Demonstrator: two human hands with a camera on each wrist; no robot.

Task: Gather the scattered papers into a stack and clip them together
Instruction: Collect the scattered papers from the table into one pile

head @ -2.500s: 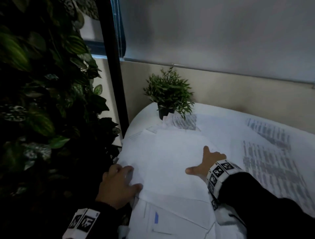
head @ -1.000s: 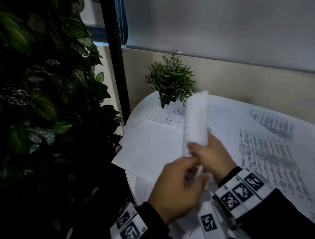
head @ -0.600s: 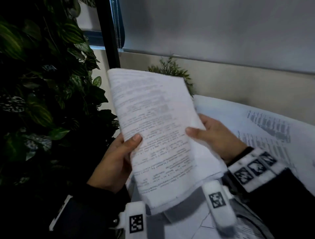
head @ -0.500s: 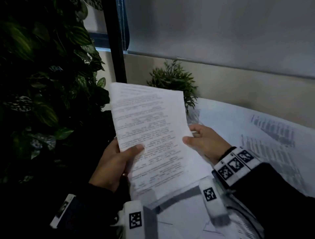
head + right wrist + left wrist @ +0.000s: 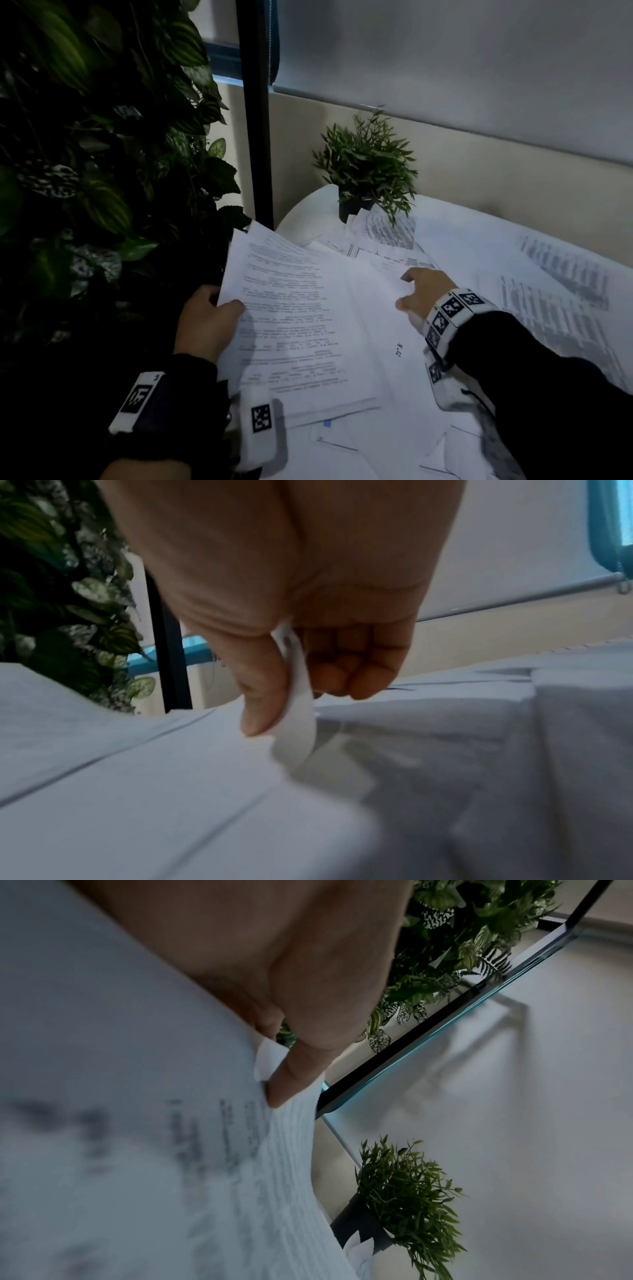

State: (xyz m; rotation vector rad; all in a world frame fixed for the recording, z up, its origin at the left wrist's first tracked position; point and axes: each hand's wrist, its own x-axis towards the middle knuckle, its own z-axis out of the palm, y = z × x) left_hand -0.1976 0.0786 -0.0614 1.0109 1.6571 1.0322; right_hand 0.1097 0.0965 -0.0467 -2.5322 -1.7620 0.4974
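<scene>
A: What are the hands doing?

B: The left hand [image 5: 205, 320] grips the gathered stack of papers [image 5: 294, 329] by its left edge, thumb on the printed top sheet and fingers curled beneath. The right hand [image 5: 423, 291] is further right, pinching the edge of a loose sheet [image 5: 296, 696] between its thumb and curled fingers.

A: So the two hands are apart?

B: Yes, on opposite sides of the stack.

A: Where does the stack sit?

B: Tilted over the left edge of the white table [image 5: 301, 212], its left side raised in the left hand.

A: What lies around them?

B: More scattered printed pages [image 5: 548, 301] lie flat across the table to the right, and others behind the stack. A small potted plant [image 5: 366, 168] in a dark pot stands at the table's far edge, one page touching its base. Large leafy foliage [image 5: 85, 154] fills the left side, beside a dark vertical post [image 5: 255, 113].
</scene>
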